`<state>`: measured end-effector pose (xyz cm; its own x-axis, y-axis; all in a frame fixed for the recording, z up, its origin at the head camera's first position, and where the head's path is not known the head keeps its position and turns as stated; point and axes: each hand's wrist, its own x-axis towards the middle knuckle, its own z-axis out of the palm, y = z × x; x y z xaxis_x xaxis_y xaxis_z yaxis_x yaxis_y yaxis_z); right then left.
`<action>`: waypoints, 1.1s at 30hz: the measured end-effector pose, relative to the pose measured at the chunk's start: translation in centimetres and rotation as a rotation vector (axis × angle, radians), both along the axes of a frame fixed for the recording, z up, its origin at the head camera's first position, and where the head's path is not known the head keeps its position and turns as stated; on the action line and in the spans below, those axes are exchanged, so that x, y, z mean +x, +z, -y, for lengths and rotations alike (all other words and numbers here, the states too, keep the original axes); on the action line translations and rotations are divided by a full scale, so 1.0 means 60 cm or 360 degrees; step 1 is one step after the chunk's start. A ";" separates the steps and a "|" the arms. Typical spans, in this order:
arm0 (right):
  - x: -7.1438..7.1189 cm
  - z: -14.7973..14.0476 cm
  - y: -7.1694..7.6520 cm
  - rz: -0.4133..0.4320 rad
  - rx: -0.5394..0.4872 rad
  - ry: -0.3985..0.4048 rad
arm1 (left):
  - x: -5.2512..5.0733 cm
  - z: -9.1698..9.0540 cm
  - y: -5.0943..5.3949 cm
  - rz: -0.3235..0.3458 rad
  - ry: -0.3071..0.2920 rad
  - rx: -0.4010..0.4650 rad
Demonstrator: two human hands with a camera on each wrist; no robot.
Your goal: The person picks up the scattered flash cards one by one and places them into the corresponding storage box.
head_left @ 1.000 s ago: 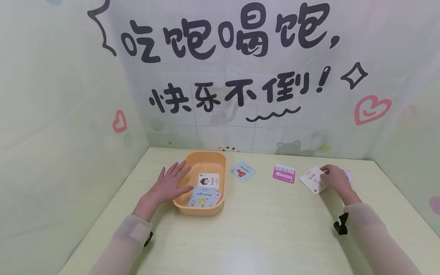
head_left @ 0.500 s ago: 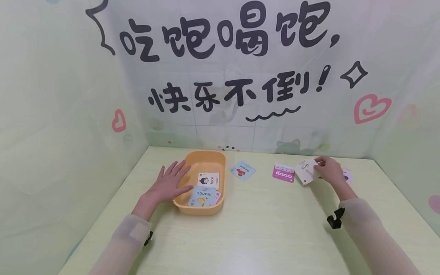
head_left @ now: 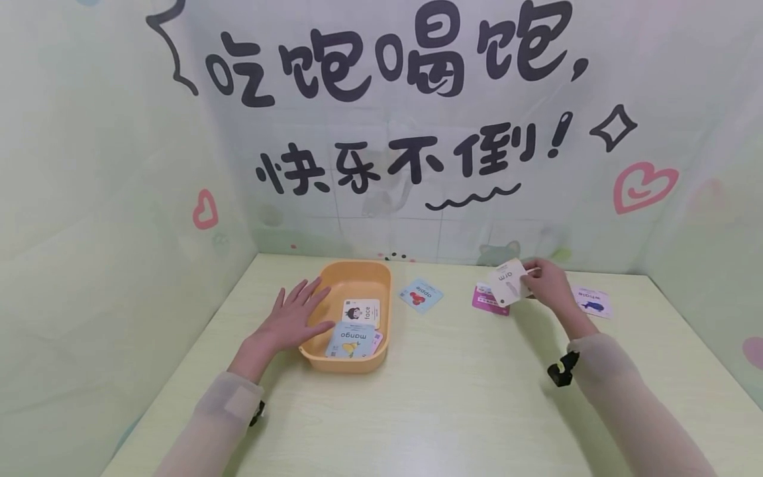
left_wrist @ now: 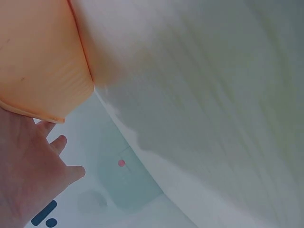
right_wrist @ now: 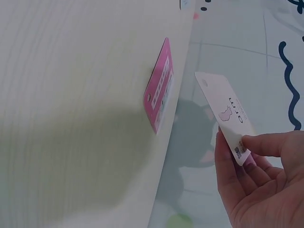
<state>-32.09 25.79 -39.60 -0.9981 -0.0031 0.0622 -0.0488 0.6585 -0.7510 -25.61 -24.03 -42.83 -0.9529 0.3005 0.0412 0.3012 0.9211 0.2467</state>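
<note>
Between thumb and fingers my right hand (head_left: 547, 283) pinches a white "arm" card (head_left: 508, 283), raised above the table. In the head view that card partly covers a pink card (head_left: 490, 302); the right wrist view shows a gap between them. My left hand (head_left: 292, 318) lies spread over the left rim of an orange tray (head_left: 352, 366), fingers straight. Inside the tray are a "face" card (head_left: 361, 313), a blue "mango" card (head_left: 352, 340) and a pinkish card mostly hidden under it. In the left wrist view the tray's side (left_wrist: 42, 61) rises beside the fingers.
A blue "apple" card (head_left: 422, 295) lies on the table right of the tray. The "whale" card (head_left: 592, 303) lies behind my right wrist. A printed sheet wall (head_left: 381, 232) stands along the table's back edge, with further sheets at both sides.
My right hand has lifted the "arm" card and carried it leftward, over the pink card in the head view. The "whale" card is now uncovered. My left hand stays put.
</note>
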 end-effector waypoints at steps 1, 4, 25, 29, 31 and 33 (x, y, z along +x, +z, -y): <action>0.000 0.004 0.002 0.0003 -0.0007 0.0011 | 0.000 0.000 0.000 0.0007 0.0003 0.0002; -0.003 0.020 0.005 0.0007 -0.0023 0.0026 | 0.000 0.001 -0.002 0.0005 0.0005 -0.0002; -0.008 0.120 0.024 -0.0028 -0.0127 0.0187 | 0.002 0.002 -0.005 -0.0015 -0.0001 -0.0010; -0.007 0.137 0.030 -0.0017 -0.0144 0.0207 | 0.000 0.002 -0.005 -0.0027 0.0005 -0.0014; -0.005 0.147 0.032 -0.0005 -0.0153 0.0218 | 0.000 0.002 -0.004 -0.0031 0.0005 -0.0013; -0.004 0.156 0.034 0.0010 -0.0159 0.0221 | 0.000 0.003 -0.003 -0.0023 0.0008 -0.0010</action>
